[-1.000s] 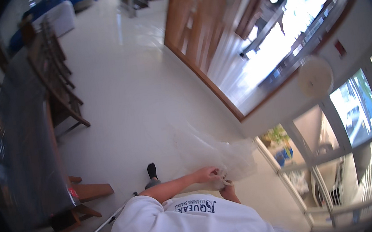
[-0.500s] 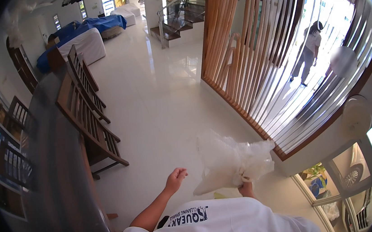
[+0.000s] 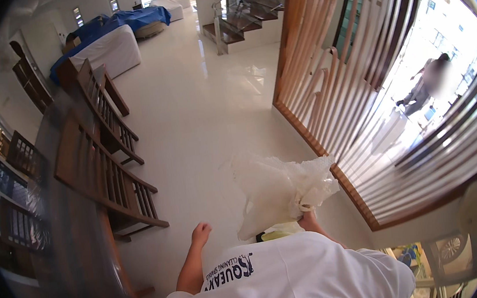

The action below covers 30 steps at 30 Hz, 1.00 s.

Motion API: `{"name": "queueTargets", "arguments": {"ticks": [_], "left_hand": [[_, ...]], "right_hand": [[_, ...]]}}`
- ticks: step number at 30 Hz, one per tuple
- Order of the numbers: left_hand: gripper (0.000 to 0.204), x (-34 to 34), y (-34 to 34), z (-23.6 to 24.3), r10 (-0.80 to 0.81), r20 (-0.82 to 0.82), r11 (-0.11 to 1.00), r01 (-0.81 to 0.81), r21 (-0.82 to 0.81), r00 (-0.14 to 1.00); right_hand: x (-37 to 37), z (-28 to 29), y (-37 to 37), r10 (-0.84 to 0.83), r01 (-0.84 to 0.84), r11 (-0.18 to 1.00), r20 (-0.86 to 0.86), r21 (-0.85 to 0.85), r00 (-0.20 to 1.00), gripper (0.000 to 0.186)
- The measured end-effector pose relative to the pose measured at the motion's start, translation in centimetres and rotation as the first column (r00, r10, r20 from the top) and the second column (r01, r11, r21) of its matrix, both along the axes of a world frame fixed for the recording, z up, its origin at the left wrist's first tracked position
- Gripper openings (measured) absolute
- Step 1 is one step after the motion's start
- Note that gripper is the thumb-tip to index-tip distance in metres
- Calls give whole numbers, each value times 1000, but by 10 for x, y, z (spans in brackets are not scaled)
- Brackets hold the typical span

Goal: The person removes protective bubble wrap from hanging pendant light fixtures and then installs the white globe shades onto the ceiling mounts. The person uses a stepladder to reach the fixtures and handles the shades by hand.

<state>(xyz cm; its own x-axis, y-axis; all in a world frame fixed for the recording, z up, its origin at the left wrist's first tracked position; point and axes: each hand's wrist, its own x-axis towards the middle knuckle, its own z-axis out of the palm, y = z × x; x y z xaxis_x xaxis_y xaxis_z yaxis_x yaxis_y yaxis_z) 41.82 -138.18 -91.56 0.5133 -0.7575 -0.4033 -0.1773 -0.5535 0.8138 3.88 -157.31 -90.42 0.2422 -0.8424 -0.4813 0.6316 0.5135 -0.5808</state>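
My right hand point(image 3: 308, 218) grips the gathered, twisted neck of a translucent white plastic bag point(image 3: 264, 196), close in front of my white shirt. The bag's crumpled body spreads out to the left and its ruffled end sticks up to the right. Under its near edge shows a pale yellow-green thing point(image 3: 282, 231) with a dark bit beside it; most of it is hidden. My left hand point(image 3: 201, 232) is held out over the white tiled floor, its fingers curled in and nothing visible in them. It is apart from the bag, between it and the dark wooden chairs.
Slatted wooden chairs point(image 3: 107, 174) line a long dark table point(image 3: 67, 237) on the left. A wooden slat partition point(image 3: 309, 101) stands on the right, with a bending person point(image 3: 418, 92) beyond it. Ahead are stairs point(image 3: 243, 23) and furniture under blue and white covers point(image 3: 115, 51).
I have moved forward, and the near chairs slide closer. My left hand has swung left and its fingers have curled in. The person beyond the slats has bent down.
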Motion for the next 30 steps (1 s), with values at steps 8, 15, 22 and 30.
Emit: {"name": "queueTargets", "arguments": {"ticks": [8,15,22,30], "left_hand": [[26,64,146,-62,738,-65,628,-649,430,671],[25,49,165,-68,543,13,616,-408,674,840],[36,233,15,-87,470,43,640,-373,672,882],[40,484,-300,-36,446,258,805,-510,303,857]], "right_hand": [[105,-36,-172,200,-186,978,-168,94,965,35],[240,-56,-279,331,-330,944,-134,33,934,38],[375,-29,-375,289,-444,825,-413,-351,864,31],[509,-14,-480,288,-291,947,-37,-135,957,27]]}}
